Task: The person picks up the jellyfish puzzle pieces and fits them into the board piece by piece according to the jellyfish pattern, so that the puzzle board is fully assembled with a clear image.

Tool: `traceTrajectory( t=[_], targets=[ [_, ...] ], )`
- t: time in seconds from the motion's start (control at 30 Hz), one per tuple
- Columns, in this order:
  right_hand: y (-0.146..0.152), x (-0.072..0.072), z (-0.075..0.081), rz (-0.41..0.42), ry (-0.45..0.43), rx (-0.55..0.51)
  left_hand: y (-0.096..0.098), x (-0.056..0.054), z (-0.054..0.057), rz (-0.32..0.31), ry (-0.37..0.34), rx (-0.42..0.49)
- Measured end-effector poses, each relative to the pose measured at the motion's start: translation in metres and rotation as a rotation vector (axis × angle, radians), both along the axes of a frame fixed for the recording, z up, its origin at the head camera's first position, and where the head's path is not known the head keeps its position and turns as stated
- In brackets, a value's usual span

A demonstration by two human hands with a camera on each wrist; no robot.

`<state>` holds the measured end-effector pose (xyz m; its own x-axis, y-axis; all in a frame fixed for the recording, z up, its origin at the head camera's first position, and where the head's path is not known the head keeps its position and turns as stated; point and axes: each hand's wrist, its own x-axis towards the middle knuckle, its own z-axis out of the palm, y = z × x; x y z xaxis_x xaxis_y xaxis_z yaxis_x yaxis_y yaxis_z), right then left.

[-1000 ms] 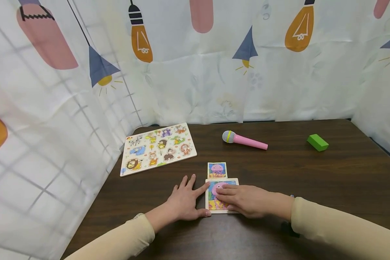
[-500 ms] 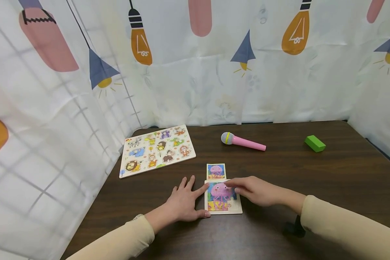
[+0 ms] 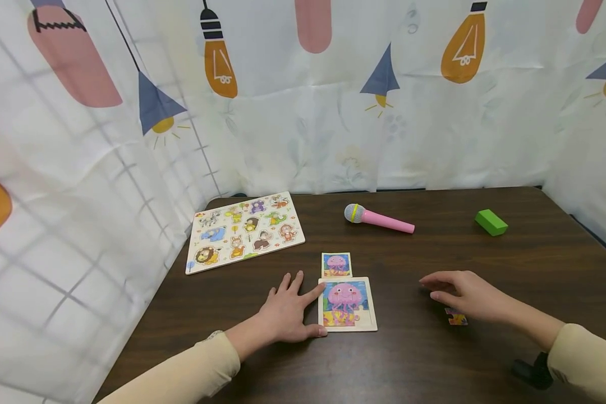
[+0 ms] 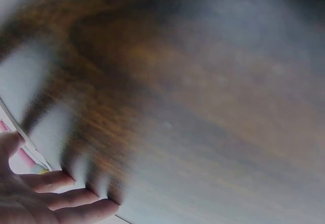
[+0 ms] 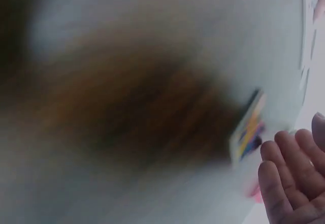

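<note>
A square wooden jigsaw tray (image 3: 366, 322) holds a pink jellyfish picture, with a bare gap at its lower right corner. My left hand (image 3: 290, 314) lies spread on the table, its index fingertip and thumb tip at the tray's left edge. To the right, a loose jigsaw piece (image 3: 457, 317) with yellow and purple print lies on the dark table; the right wrist view shows the piece (image 5: 249, 130) edge-on near my fingertips. My right hand (image 3: 467, 294) hovers over and just beyond it, fingers loosely bent and holding nothing. A small jellyfish card (image 3: 336, 265) touches the tray's far edge.
An animal puzzle board (image 3: 244, 231) lies at the back left. Behind the tray is a pink toy microphone (image 3: 384, 220), and a green block (image 3: 491, 222) sits at the back right. A patterned curtain (image 3: 303, 129) borders the table's far side.
My right hand has lifted off the jellyfish jigsaw and moved right to the loose piece, uncovering the gap in the tray. My left hand has stayed at the tray's left edge.
</note>
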<state>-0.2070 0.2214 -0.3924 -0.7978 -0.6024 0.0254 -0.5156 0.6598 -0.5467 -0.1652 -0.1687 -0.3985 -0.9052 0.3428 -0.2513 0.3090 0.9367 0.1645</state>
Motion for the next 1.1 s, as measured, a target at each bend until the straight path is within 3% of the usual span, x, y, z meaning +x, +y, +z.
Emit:
traceTrajectory(
  t=[0.2,0.43,0.8,1.1],
  targets=[
    [0.033,0.005,-0.01,-0.098,-0.012,0.036,0.0,0.0,0.001,0.002,0.002,0.002],
    [0.054,0.01,-0.018,-0.075,-0.041,0.021,-0.002,-0.001,0.0,0.005,-0.004,0.011],
    [0.045,0.012,-0.023,-0.075,0.012,0.092,-0.001,0.001,0.002,-0.004,0.009,0.007],
    [0.038,0.012,-0.019,-0.088,-0.034,0.059,-0.001,0.003,0.003,-0.009,0.014,0.007]
  ],
)
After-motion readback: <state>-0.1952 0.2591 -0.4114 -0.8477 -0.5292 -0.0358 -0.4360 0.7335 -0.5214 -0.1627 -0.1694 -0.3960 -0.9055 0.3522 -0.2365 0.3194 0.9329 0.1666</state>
